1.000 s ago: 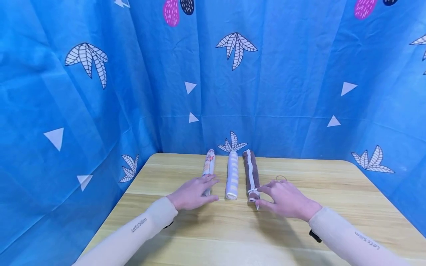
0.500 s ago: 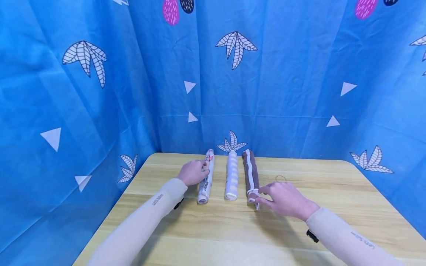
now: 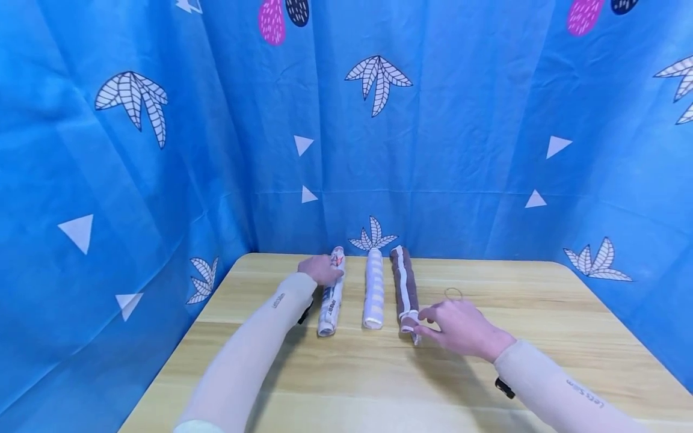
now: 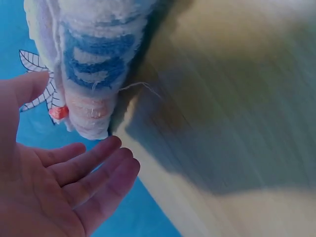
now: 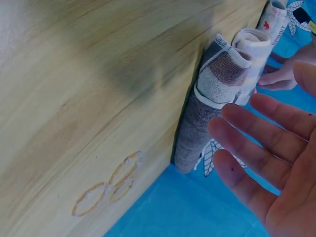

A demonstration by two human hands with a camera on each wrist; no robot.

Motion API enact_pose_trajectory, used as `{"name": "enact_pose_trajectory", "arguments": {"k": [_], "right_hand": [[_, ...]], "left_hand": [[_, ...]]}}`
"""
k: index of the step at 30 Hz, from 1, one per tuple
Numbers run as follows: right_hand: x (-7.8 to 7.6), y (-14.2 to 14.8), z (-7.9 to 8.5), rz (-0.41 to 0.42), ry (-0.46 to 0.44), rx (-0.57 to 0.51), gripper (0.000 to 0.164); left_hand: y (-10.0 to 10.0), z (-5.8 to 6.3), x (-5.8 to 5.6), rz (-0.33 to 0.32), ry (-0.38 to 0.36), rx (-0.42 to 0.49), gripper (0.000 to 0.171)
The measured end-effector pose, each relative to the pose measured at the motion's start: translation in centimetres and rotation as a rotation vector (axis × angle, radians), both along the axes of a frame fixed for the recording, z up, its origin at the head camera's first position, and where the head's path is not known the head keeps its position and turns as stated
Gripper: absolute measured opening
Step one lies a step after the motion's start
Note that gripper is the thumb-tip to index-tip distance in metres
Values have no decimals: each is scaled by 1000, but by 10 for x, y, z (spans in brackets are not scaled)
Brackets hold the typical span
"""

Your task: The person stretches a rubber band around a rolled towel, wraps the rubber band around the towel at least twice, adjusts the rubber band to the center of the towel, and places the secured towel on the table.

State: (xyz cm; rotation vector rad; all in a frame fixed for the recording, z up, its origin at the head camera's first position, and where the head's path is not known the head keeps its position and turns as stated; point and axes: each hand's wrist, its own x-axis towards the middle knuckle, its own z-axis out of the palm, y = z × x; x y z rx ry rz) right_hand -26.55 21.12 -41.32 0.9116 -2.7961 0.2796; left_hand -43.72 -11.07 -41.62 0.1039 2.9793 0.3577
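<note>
Three rolled towels lie side by side on the table. The left one [image 3: 329,313] is white with coloured prints, the middle one [image 3: 373,291] pale with stripes, the right one [image 3: 409,282] brown with a white edge. My left hand [image 3: 320,269] is at the far end of the left towel; in the left wrist view its fingers [image 4: 98,182] are extended around the towel's end [image 4: 94,54], with no clear grip. My right hand [image 3: 462,328] is beside the brown towel's near end, thumb and fingers apart; in the right wrist view its fingers [image 5: 261,133] are spread next to that towel [image 5: 195,123].
Thin tan loops, like rubber bands [image 5: 89,188], lie on the wooden table [image 3: 541,337] right of the brown towel, partly hidden behind my right hand in the head view. A blue patterned curtain [image 3: 460,132] stands along the table's back and sides.
My left hand has moved away from me along the left towel, from its near part to its far end, uncovering the near end. My right hand has barely moved.
</note>
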Motion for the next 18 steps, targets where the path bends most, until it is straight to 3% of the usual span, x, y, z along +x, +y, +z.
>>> {"name": "enact_pose_trajectory", "arguments": {"k": [13, 18], "right_hand": [[7, 5, 2, 4, 32, 7, 28], [7, 7, 3, 4, 19, 7, 28]], "left_hand": [[11, -14, -26, 81, -72, 26, 47], [11, -21, -36, 75, -73, 46, 42]]}}
